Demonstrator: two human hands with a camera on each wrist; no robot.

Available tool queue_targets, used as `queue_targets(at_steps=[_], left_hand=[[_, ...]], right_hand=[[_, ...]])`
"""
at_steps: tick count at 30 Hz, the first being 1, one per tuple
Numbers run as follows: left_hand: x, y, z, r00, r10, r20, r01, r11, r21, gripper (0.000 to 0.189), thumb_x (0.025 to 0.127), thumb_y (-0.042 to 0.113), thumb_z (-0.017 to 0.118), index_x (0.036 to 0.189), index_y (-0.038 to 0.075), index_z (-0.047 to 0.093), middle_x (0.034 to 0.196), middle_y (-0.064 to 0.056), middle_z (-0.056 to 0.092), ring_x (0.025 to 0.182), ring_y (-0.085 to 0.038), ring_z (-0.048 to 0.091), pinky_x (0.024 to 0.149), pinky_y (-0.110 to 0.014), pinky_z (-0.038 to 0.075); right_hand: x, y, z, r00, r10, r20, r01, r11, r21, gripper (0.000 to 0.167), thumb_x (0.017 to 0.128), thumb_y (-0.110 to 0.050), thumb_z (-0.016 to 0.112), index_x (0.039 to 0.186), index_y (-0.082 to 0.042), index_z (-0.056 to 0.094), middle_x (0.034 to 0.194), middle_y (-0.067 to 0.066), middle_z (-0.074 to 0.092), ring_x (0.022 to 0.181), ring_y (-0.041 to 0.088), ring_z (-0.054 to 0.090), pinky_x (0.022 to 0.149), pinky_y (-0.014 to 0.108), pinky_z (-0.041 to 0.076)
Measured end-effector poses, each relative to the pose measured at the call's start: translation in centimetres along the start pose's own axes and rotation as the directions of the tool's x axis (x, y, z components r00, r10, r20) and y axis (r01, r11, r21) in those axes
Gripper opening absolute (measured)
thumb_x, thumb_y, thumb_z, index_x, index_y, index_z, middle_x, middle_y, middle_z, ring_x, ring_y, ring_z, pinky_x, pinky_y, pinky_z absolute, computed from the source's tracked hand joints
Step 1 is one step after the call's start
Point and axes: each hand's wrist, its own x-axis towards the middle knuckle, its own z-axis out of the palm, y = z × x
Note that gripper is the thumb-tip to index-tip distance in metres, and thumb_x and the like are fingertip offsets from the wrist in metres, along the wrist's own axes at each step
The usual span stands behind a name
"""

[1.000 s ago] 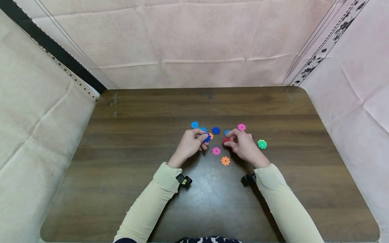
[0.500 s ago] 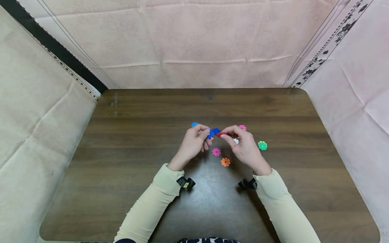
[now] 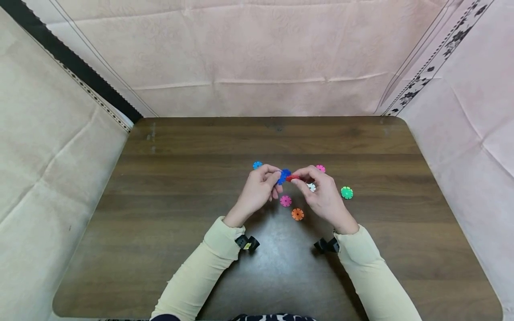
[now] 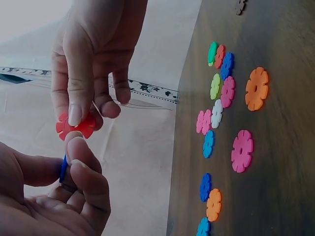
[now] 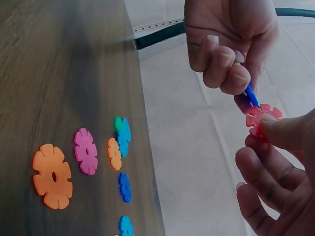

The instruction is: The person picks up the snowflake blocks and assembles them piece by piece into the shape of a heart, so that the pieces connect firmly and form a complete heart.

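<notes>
My left hand (image 3: 257,189) pinches a blue notched plastic disc (image 5: 251,95) between thumb and fingertips. My right hand (image 3: 323,194) holds a red notched disc (image 4: 87,127) the same way, thumb flat on its face. Above the table the two discs meet at their edges, the blue one roughly edge-on in the right wrist view. Whether their notches interlock is hidden by my fingertips. Below and around my hands lie loose discs of the same kind, among them a pink disc (image 3: 286,201), an orange disc (image 3: 297,214) and a green disc (image 3: 347,192).
The wooden table (image 3: 192,249) carries several more discs, such as a light blue disc (image 4: 208,144), a white disc (image 4: 216,113) and a yellow-green disc (image 4: 215,86). Pale cloth (image 3: 257,58) hangs beyond the far edge and along both sides.
My right hand has brought the red disc up and left to the blue disc. My left hand has shifted slightly right. In the last half second both have barely moved.
</notes>
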Motion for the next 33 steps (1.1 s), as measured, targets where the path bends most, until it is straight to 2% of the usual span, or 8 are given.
queue_targets(at_steps=[5,11,14,16,20,23,29,33], left_hand=[[0.1,0.0,0.2,1.0,0.006,0.001,-0.006,1.0,-0.002,0.025,0.102,0.019,0.051,0.114,-0.002,0.057,0.073,-0.011,0.065,0.056,-0.022,0.059,0.05,-0.027,0.049],[0.2,0.2,0.4,1.0,0.005,-0.013,-0.005,1.0,-0.002,0.022,0.102,0.017,0.05,0.112,-0.001,0.058,0.072,-0.011,0.065,0.058,-0.028,0.06,0.055,-0.04,0.053],[0.3,0.1,0.5,1.0,0.007,-0.02,-0.007,1.0,-0.001,0.024,0.102,0.016,0.05,0.113,-0.004,0.057,0.071,-0.01,0.064,0.056,-0.024,0.059,0.055,-0.034,0.051],[0.3,0.1,0.6,1.0,0.012,-0.023,-0.012,1.0,-0.004,0.025,0.102,0.016,0.05,0.113,-0.005,0.057,0.07,-0.01,0.064,0.055,-0.021,0.058,0.053,-0.028,0.049],[0.2,0.1,0.8,0.999,0.015,-0.035,-0.016,1.0,-0.021,0.023,0.102,0.015,0.051,0.111,-0.006,0.056,0.068,-0.011,0.063,0.052,-0.018,0.056,0.052,-0.026,0.046],[0.2,0.2,0.8,0.999,0.01,-0.048,-0.012,1.0,-0.029,0.021,0.102,0.014,0.05,0.109,-0.005,0.057,0.068,-0.012,0.063,0.051,-0.018,0.055,0.052,-0.027,0.046],[0.2,0.3,0.8,0.998,0.015,-0.058,-0.018,0.998,-0.054,0.018,0.102,0.015,0.051,0.107,-0.001,0.058,0.069,-0.012,0.064,0.052,-0.017,0.055,0.05,-0.026,0.046],[0.1,0.2,0.8,0.999,0.002,-0.054,-0.006,0.997,-0.074,0.021,0.102,0.019,0.051,0.112,0.001,0.057,0.075,-0.018,0.065,0.054,-0.017,0.056,0.05,-0.027,0.046]], right_hand=[[0.0,0.3,0.1,0.999,-0.049,-0.015,0.05,0.999,0.008,0.021,0.086,-0.013,0.073,0.106,-0.015,0.066,0.098,-0.004,0.067,0.085,0.011,0.058,0.074,0.028,0.053],[0.0,-0.4,0.4,0.993,-0.102,-0.06,0.102,0.995,-0.013,0.023,0.081,0.0,0.075,0.103,-0.004,0.069,0.095,0.005,0.069,0.084,0.017,0.062,0.074,0.019,0.051],[0.0,-1.9,0.2,0.99,-0.116,-0.077,0.115,0.993,-0.019,0.021,0.08,0.004,0.075,0.1,0.001,0.07,0.093,0.01,0.07,0.082,0.019,0.064,0.073,0.018,0.052],[0.0,-1.9,0.4,0.989,-0.123,-0.086,0.122,0.992,-0.016,0.02,0.08,0.004,0.075,0.1,0.001,0.071,0.092,0.01,0.07,0.082,0.02,0.064,0.073,0.018,0.052],[-0.1,-2.6,0.5,0.983,-0.143,-0.113,0.144,0.99,-0.003,0.019,0.08,0.004,0.075,0.099,0.002,0.072,0.09,0.011,0.07,0.08,0.019,0.064,0.073,0.018,0.052],[-0.2,-3.7,0.5,0.98,-0.147,-0.133,0.148,0.989,-0.002,0.019,0.08,0.006,0.075,0.098,0.004,0.072,0.089,0.013,0.07,0.078,0.02,0.065,0.072,0.018,0.052],[-0.1,-4.0,0.6,0.978,-0.139,-0.159,0.14,0.99,-0.004,0.018,0.08,0.005,0.075,0.098,0.003,0.071,0.089,0.013,0.069,0.077,0.021,0.064,0.071,0.017,0.052],[0.0,-3.6,0.7,0.973,-0.12,-0.198,0.119,0.993,-0.017,0.018,0.081,0.003,0.075,0.098,0.003,0.07,0.091,0.013,0.069,0.075,0.02,0.061,0.069,0.021,0.052]])
